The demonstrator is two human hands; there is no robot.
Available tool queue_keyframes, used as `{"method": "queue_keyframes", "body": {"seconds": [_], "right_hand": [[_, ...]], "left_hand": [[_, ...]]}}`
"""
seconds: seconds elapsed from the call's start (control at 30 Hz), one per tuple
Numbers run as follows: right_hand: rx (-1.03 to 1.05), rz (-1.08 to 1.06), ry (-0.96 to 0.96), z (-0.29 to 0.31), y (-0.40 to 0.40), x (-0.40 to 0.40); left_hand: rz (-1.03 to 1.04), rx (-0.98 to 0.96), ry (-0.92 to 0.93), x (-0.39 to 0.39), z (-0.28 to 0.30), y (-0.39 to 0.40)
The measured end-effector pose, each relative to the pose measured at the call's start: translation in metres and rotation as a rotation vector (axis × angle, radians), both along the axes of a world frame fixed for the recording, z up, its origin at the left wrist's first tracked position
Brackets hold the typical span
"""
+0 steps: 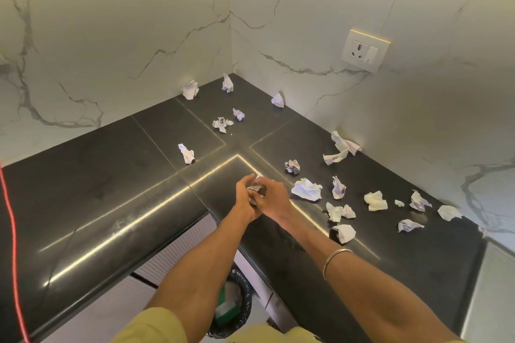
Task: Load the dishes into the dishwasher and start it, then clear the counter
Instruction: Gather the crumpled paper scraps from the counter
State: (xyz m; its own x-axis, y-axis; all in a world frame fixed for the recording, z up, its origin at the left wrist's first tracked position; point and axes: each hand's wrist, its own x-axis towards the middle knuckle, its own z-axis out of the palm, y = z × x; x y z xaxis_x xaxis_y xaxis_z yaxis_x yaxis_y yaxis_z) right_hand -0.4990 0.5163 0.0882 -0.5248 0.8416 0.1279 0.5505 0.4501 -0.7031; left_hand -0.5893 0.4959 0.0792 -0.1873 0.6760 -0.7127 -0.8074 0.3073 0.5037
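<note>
Both my hands meet over the inner corner of the black L-shaped counter (111,189). My left hand (245,198) and my right hand (274,199) together hold a crumpled paper scrap (255,189) between their curled fingers. Several more crumpled paper scraps lie scattered on the counter: one (306,189) just right of my hands, one (186,153) to the left, others (223,123) toward the back corner, and a spread (375,200) along the right arm of the counter.
A bin lined with a black bag (237,303) stands on the floor below the counter corner, between my forearms. A wall socket (365,50) sits on the marble wall at right. A red cord (11,231) hangs at the far left.
</note>
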Motion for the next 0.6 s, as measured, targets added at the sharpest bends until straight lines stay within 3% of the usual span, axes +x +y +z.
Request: {"method": "queue_keyframes", "body": {"seconds": [0.2,0.43,0.57,0.6], "right_hand": [[-0.065,-0.006,-0.093,-0.012,-0.002,0.007],[0.001,-0.181,-0.012,-0.010,0.018,0.031],[0.147,-0.299,-0.324,-0.021,0.049,0.066],[0.103,-0.308,-0.375,-0.023,0.054,0.075]], "left_hand": [[-0.043,-0.014,0.011,0.002,-0.002,-0.002],[0.002,-0.060,-0.020,-0.002,-0.018,0.008],[0.012,-0.088,-0.035,-0.005,-0.025,0.005],[0.015,-0.099,-0.040,-0.004,-0.026,0.004]]}}
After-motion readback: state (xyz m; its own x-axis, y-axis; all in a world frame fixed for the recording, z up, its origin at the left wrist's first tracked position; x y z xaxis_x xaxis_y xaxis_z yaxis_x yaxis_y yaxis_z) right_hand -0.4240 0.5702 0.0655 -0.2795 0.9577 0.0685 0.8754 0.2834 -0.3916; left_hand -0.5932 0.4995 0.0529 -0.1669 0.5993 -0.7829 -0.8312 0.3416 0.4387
